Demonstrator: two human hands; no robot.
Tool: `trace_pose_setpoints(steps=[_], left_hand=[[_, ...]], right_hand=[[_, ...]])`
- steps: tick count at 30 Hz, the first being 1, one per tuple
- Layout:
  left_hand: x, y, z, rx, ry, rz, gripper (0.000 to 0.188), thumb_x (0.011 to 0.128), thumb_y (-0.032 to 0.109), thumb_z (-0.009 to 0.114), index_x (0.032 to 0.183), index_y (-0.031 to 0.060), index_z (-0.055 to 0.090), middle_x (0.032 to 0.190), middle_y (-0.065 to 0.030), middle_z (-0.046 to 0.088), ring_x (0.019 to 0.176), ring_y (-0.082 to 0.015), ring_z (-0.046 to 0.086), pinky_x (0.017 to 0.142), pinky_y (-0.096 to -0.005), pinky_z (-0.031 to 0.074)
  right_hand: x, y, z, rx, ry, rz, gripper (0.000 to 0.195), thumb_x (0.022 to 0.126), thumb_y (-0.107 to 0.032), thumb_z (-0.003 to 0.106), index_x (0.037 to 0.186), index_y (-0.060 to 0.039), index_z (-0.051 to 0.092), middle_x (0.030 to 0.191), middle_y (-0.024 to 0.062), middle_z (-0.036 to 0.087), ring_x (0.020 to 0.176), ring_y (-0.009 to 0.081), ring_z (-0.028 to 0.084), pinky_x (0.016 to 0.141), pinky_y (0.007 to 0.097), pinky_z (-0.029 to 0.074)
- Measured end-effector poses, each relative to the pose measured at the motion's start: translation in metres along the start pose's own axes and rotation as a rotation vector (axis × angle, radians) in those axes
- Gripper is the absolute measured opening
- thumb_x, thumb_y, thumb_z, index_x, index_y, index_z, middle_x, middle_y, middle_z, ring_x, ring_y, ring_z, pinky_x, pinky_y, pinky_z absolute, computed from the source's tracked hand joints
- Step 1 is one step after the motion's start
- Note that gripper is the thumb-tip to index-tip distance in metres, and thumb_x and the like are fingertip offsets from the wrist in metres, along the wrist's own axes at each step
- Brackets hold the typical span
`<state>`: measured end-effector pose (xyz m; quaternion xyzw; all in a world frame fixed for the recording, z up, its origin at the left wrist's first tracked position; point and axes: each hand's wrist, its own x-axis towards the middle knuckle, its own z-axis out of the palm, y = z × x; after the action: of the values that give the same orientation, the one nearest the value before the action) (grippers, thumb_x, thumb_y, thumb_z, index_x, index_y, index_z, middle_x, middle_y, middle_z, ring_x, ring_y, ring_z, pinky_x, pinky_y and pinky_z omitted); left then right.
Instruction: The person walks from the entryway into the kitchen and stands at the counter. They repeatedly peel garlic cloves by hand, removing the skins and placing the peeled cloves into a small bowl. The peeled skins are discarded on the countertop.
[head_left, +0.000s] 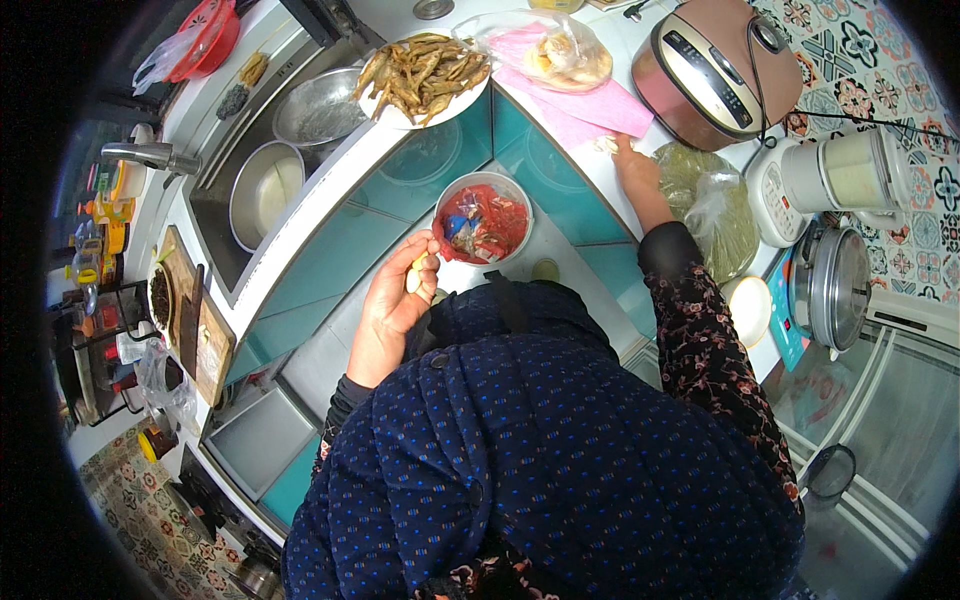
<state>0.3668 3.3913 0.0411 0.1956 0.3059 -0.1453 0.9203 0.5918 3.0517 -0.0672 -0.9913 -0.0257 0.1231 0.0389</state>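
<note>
My left hand (401, 289) is closed around pale yellow pieces (415, 274) that look like peeled garlic cloves, just left of a waste bucket (529, 217) lined with a red plastic bag (512, 225). Wrappers and scraps lie inside the bag. On the right counter, my right hand (636, 171) reaches to small whitish bits (604, 144) at the edge of a pink cloth (570, 120); its fingertips touch or nearly touch them, and whether they grip any cannot be told. A clear bag of green contents (705, 210) lies beside that wrist.
A plate of fried fish (424, 75) stands at the counter corner, by a sink with a metal bowl (319, 105) and a pot (266, 195). A cleaver (196, 322) lies on a wooden board (217, 349). A rice cooker (712, 71) and a blender (832, 176) stand at right.
</note>
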Motion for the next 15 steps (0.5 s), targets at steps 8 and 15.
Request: trace_pose_setpoints(steps=[8,15], left_hand=[[0.003,-0.002,0.001,0.024,0.004,0.000,0.015,0.084,0.003,0.056,0.099,0.0006,0.052,0.084,-0.0090,0.058,0.063,-0.0104,0.054,0.048,-0.0167,0.050],[0.008,-0.002,-0.003,0.026,-0.006,-0.010,0.016,0.084,0.002,0.056,0.100,0.0004,0.052,0.085,-0.0092,0.058,0.064,-0.0111,0.055,0.048,-0.0170,0.050]], right_hand=[[0.017,0.002,0.010,0.034,-0.061,0.083,0.037,0.092,-0.026,0.027,0.116,-0.0031,0.043,0.099,0.0257,0.060,0.094,0.0401,0.058,0.082,0.0470,0.045],[0.015,0.011,0.015,0.141,-0.005,0.073,0.035,0.092,-0.027,0.031,0.109,-0.0007,0.046,0.100,0.0271,0.059,0.096,0.0389,0.058,0.083,0.0472,0.044]])
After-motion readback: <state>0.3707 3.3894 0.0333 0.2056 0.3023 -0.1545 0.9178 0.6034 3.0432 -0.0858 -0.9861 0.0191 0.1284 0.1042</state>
